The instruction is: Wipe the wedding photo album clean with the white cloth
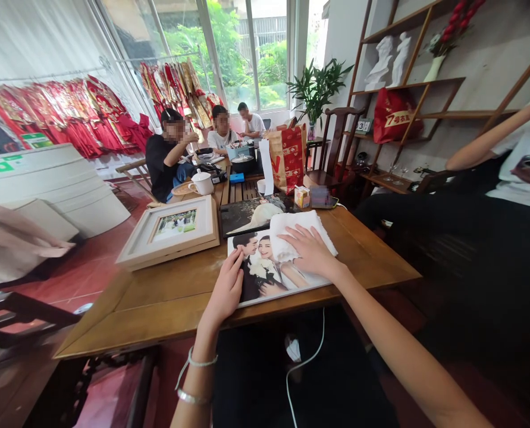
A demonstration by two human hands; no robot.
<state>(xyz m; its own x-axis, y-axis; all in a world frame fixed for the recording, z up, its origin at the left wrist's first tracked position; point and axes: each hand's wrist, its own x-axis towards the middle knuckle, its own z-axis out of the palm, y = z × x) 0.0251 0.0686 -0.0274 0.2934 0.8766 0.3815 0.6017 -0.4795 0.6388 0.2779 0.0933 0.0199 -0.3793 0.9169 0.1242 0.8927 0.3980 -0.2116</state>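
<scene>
Head view, facing forward, down over hands [311,249]

Daylight comes through the windows [229,53], pale and overbright in places. The worktop [166,297] is softly lit, with deep shadow beneath. Wide-angle distortion stretches the edges, smearing the chair [19,312] at lower left.

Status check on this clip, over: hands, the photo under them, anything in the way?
Left hand on left edge of photo. Right hand spread on cloth. Cloth and right hand hide photo's upper right part.
</scene>
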